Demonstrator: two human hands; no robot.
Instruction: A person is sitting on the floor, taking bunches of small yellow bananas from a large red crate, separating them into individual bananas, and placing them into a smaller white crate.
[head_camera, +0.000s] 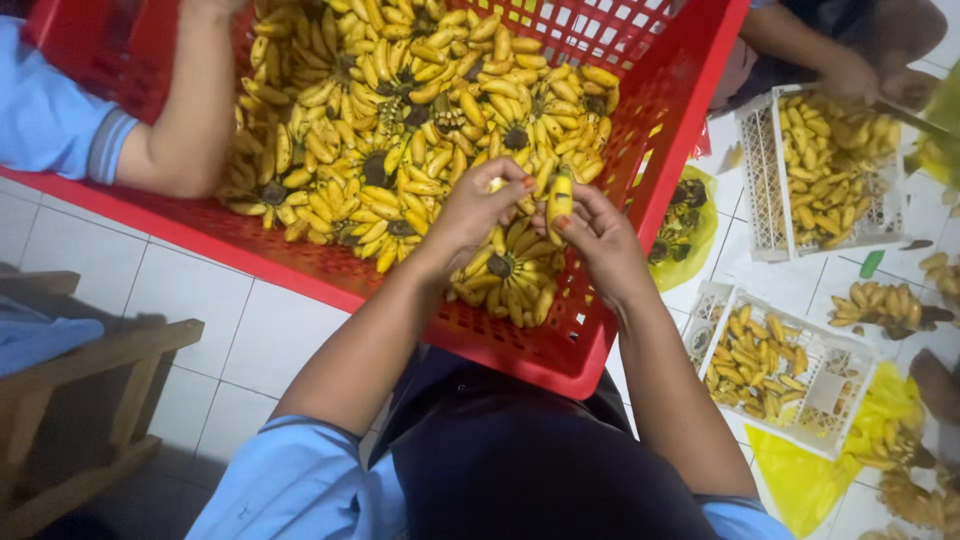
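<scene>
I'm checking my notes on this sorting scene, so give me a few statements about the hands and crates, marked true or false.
1. The right hand holds a single small yellow banana. True.
2. The left hand rests on the floor tiles. False: it is over the bananas in the red crate.
3. The big crate is blue. False: it is red.
4. Two white crates of bananas stand on the floor to the right. True.
5. A co-worker's arm reaches into the red crate. True.

Red crate (640, 190) around both hands: moulded plastic lattice, slightly glossy. Bananas (420, 130) under the fingers: smooth, waxy yellow skin. White crates (760, 180) right of the right hand (595, 235): matt plastic. Stool (90, 370) left: bare wood. Floor (240, 320): glazed tile.
</scene>
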